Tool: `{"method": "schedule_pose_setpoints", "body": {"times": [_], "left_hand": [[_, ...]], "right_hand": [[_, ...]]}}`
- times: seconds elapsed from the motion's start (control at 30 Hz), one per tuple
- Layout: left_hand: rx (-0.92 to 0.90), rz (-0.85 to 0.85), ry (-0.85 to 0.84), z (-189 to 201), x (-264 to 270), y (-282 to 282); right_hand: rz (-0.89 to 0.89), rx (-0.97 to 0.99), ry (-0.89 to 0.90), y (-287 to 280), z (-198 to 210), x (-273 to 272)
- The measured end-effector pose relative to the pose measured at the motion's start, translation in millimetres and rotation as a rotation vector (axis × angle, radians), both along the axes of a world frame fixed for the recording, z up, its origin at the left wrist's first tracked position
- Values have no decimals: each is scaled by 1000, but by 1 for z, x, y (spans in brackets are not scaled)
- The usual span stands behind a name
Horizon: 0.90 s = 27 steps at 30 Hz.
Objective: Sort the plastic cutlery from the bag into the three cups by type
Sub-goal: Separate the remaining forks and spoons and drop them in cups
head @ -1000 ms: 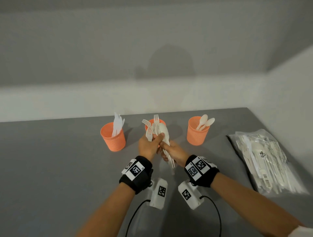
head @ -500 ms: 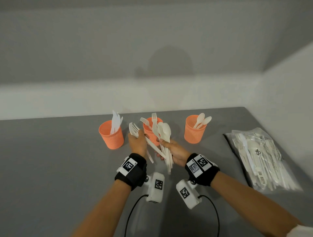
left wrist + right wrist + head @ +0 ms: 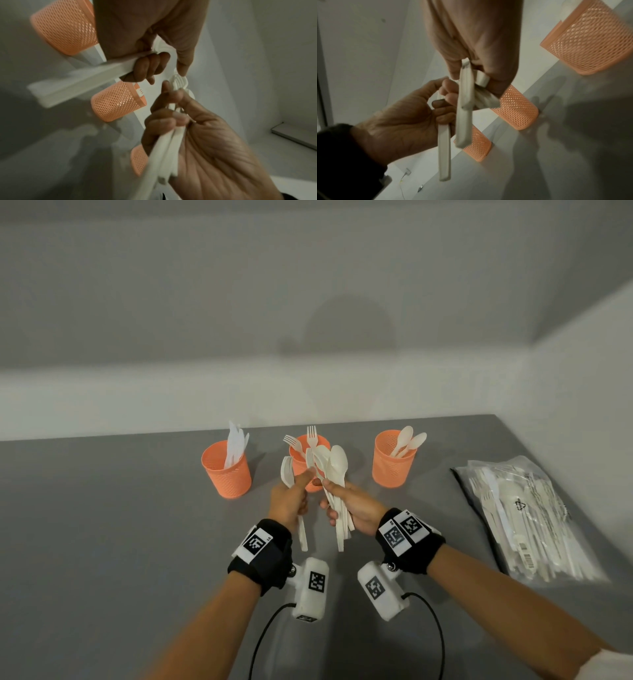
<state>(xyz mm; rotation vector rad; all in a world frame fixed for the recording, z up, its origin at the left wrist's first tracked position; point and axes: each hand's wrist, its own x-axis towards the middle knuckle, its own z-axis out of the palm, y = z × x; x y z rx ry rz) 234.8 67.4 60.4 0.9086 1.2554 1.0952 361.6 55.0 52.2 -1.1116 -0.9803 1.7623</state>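
The cutlery (image 3: 337,474) is still a bundle clamped in your right hand (image 3: 356,503), while your left hand (image 3: 289,498), gripping the fork (image 3: 287,470) just pulled out, returns for another before the middle cup (image 3: 301,460).

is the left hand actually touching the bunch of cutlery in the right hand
Cannot tell. In the head view the left hand, gripping a fork, has its thumb reaching the bunch; the wrist views are too blurred to show contact or a gap.

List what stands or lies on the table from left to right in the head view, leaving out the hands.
Cup with knives → cup with forks → cup with spoons → cutlery bag.
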Motion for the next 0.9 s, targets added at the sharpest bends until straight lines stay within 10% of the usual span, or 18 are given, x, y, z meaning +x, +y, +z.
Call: {"method": "schedule_pose_setpoints", "body": {"times": [0.53, 0.9], "left_hand": [[120, 281, 80, 10, 0, 20], [-124, 49, 4, 8, 13, 11]], "right_hand": [[-74, -40, 35, 2, -1, 11], [-111, 85, -143, 13, -7, 7]]}}
